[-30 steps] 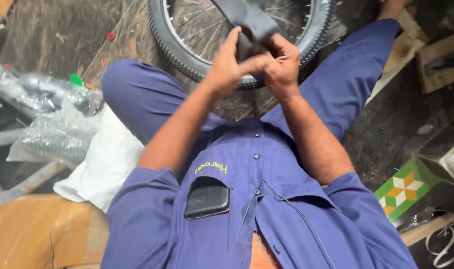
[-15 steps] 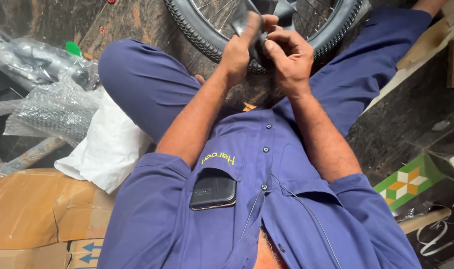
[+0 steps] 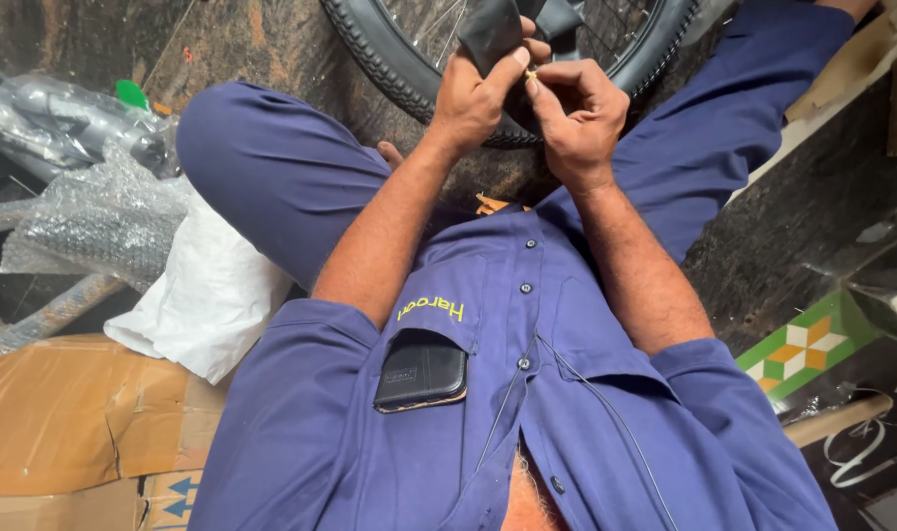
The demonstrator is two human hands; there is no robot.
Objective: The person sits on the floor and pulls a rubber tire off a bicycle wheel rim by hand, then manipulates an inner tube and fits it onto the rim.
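— Two hands up at twelve o'clock, close together over the wheel. Left hand (image 3: 471, 98): wrapped round a black rubber flap (image 3: 493, 34), thumb pressed on top, holding it steady. Right hand (image 3: 578, 113): fingertips pinched on a tiny pale bit (image 3: 530, 75) just beside the left thumb; too small to tell what.

— Wheel position?

— Bicycle wheel (image 3: 409, 74) lying against the dark floor between the spread knees, knobby tyre toward the body, spokes behind. Probably kept there so both forearms reach it without leaning.

— Surroundings?

— Bubble-wrapped parts (image 3: 85, 206) at nine o'clock, white bag (image 3: 208, 295) beside the left thigh, flattened cardboard (image 3: 65, 423) at seven. Green patterned box (image 3: 807, 344) at four. Black phone (image 3: 421, 374) tucked in the shirt pocket, clear of the work.

— Grip firm?

— Left looks firm; right light, a fingertip pinch only.
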